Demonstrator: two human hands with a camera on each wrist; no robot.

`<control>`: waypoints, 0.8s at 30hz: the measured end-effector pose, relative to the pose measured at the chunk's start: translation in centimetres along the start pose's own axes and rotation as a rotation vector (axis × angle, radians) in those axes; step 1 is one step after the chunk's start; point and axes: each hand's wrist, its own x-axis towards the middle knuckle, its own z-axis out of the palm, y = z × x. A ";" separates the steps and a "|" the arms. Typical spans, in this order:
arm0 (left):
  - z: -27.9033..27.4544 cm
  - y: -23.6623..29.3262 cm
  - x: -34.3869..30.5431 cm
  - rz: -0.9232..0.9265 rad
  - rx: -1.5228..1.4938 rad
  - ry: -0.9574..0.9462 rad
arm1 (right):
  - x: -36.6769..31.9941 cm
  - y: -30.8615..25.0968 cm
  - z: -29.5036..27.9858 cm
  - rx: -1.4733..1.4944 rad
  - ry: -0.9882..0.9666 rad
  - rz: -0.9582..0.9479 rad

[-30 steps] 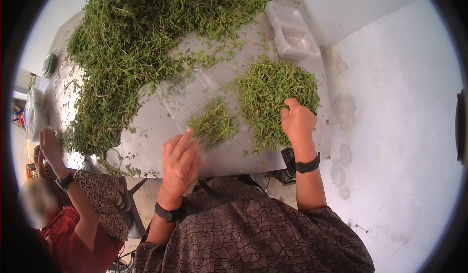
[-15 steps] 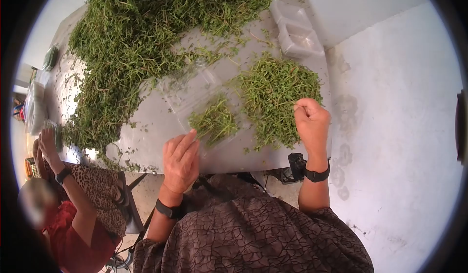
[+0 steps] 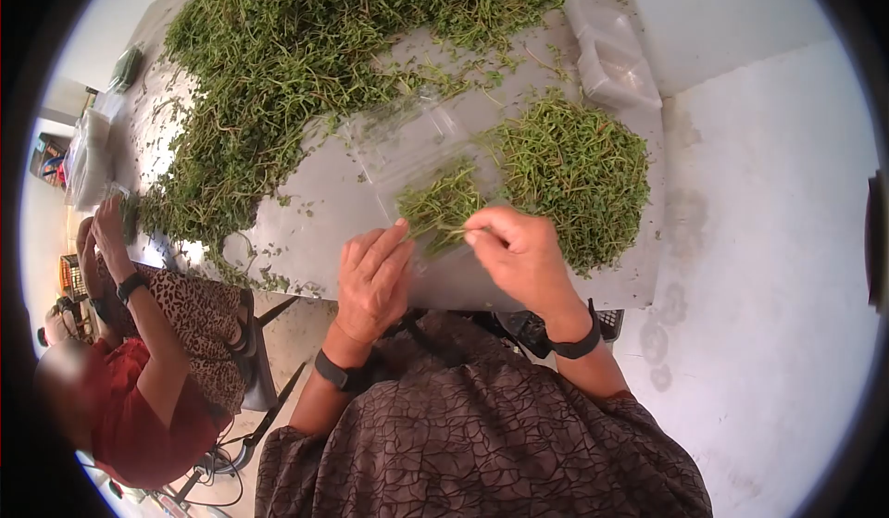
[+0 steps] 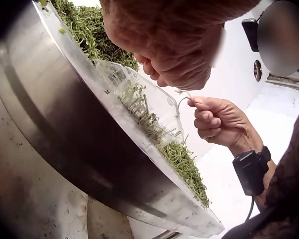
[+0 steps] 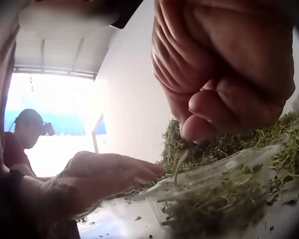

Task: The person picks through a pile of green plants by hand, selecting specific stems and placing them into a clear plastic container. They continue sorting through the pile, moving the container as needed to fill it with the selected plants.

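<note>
Between thumb and fingertips my right hand (image 3: pixel 520 257) pinches a thin green stem (image 5: pixel 177 167), held over the near right side of a clear plastic box (image 3: pixel 412 152). Loose green sprigs (image 3: pixel 435 205) lie in the near half of that box; its hinged lid is folded back, away from me. My left hand (image 3: pixel 372 282) hovers at the box's near left corner, fingers fairly straight and holding nothing. To the right of the box sits a small heap of the same greens (image 3: pixel 583 175).
A large mound of greens (image 3: pixel 306 46) covers the far left of the metal table (image 3: pixel 310 180). Clear boxes (image 3: pixel 616 60) are stacked at the far right, beside a white wall (image 3: pixel 759 194). Another person (image 3: pixel 153 370) in red works at the left.
My right hand has come left from the heap to the box with a stem in its pinch. The left hand keeps its place near the box. The head view has shifted.
</note>
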 end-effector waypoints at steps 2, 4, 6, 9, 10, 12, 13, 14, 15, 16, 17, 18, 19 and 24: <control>-0.2 0.0 0.1 -0.002 0.011 0.006 | 0.1 0.4 0.5 -0.029 -0.051 0.058; -0.5 0.0 0.1 -0.008 0.005 0.017 | 0.0 1.2 0.4 -0.051 0.038 -0.059; -0.5 0.0 0.1 -0.006 0.011 0.011 | -0.1 1.9 -0.5 -0.073 0.067 -0.007; -0.5 0.1 0.2 0.003 0.001 -0.003 | -0.2 3.2 -2.3 -0.159 0.169 -0.031; -0.5 0.2 0.4 0.009 -0.009 -0.017 | -0.3 3.7 -3.0 -0.228 0.230 -0.017; -0.5 0.3 0.7 0.021 -0.017 -0.044 | -0.6 4.0 -4.5 -0.317 0.304 0.064; -0.5 0.4 0.8 0.029 -0.016 -0.074 | -0.8 4.1 -5.1 -0.325 0.313 0.068; -0.4 0.4 1.0 0.036 -0.027 -0.073 | -1.0 4.3 -5.6 -0.452 0.335 0.100; -0.2 0.5 1.2 0.030 -0.023 -0.108 | -1.2 4.6 -6.1 -0.578 0.355 0.132; -0.1 0.5 1.3 0.023 -0.017 -0.144 | -1.4 5.2 -6.3 -0.615 0.372 0.115; -0.1 0.6 1.4 0.029 -0.024 -0.143 | -1.6 5.8 -6.5 -0.620 0.378 0.118; -0.1 0.6 1.5 0.029 -0.008 -0.171 | -1.7 6.5 -6.6 -0.678 0.378 0.081; -0.1 0.6 1.6 0.029 0.008 -0.200 | -1.8 7.1 -6.6 -0.734 0.375 0.045; 0.0 0.6 2.0 0.021 0.000 -0.217 | -1.6 9.2 -6.4 -0.819 0.352 0.018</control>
